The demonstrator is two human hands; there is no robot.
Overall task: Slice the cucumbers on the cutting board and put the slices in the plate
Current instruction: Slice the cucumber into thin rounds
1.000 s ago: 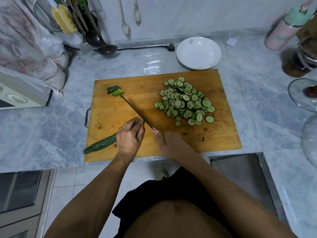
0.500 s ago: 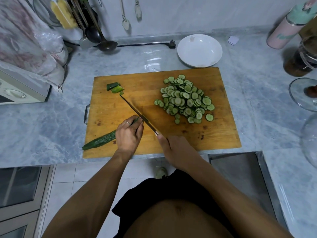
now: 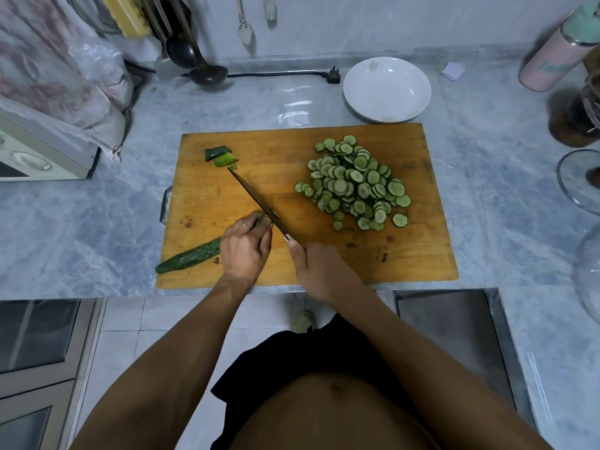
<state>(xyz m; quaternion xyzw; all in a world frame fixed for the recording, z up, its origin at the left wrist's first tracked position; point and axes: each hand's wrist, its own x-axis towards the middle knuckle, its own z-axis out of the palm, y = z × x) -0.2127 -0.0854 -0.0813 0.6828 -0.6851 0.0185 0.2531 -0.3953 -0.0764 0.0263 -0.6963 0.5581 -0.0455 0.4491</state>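
Knife (image 3: pixel 256 203) tip nearer cut ends (image 3: pixel 220 156) | left hand (image 3: pixel 245 246) still holds cucumber (image 3: pixel 190 256)

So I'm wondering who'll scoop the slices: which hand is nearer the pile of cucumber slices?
Right. The right hand, holding the knife, sits just below-left of the pile of cucumber slices. The left hand is farther left, holding the cucumber.

Bare cutting board (image 3: pixel 253 151) is left between the right grip (image 3: pixel 319 266) and the plate (image 3: pixel 387 89); the slice pile (image 3: pixel 355 183) possibly narrows it.
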